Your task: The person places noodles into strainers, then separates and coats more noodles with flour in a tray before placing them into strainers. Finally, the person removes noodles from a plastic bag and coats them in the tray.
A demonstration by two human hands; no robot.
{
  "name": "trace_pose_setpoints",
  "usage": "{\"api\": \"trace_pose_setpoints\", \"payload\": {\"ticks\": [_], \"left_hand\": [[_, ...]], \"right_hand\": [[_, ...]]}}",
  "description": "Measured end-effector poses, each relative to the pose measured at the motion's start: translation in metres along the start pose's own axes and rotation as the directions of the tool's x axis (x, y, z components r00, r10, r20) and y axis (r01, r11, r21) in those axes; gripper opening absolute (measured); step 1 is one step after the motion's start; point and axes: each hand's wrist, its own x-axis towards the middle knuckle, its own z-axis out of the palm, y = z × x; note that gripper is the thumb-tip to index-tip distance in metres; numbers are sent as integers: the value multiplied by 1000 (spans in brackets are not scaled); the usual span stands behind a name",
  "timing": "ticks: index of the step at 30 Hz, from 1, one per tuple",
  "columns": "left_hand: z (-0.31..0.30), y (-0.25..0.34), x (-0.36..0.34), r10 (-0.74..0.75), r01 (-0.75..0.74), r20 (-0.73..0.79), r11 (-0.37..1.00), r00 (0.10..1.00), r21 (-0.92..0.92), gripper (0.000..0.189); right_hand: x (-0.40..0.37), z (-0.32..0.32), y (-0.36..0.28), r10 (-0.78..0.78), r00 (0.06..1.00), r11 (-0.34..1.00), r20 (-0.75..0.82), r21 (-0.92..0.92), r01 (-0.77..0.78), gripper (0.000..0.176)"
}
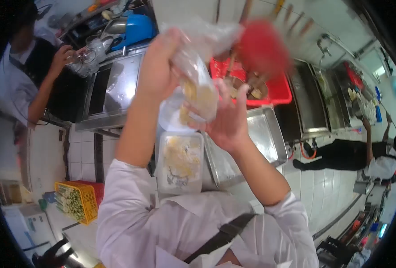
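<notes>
**My left fingers (173,38) have a see-through bag (202,94)**

I hold the bag up at 12 o'clock, and my left fingers are squeezed around its top. It has yellow bits inside. Some of my right fingers (225,91) are spread out by its low end; I can't tell if the others grip it. A white tub (179,189) with yellow bits sits at 11 o'clock. A shiny metal tray (265,129) is at 1 o'clock, with a red bin (278,96) past it.

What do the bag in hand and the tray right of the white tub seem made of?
Bag: probably thin, glossy plastic; see-through and wrinkled.
Tray: likely bare, shiny metal, steel or aluminium unclear; silvery with bright reflections.
</notes>
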Motion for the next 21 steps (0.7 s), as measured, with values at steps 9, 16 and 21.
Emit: {"api": "trace_pose_setpoints", "payload": {"ticks": [9,16,21], "left_hand": [[-18,-55,-117,204,-122,-306,956,930,266,57],[1,-227,-138,-804,795,171,591,569,137,64],[71,-234,-134,-546,543,57,838,836,53,41]], "right_hand": [[-144,-105,-11,-295,913,552,-282,-830,-78,98],[-208,-90,-60,-183,975,42,-125,-992,-119,89],[-220,-109,-85,-325,853,-598,408,-788,149,70]]}}
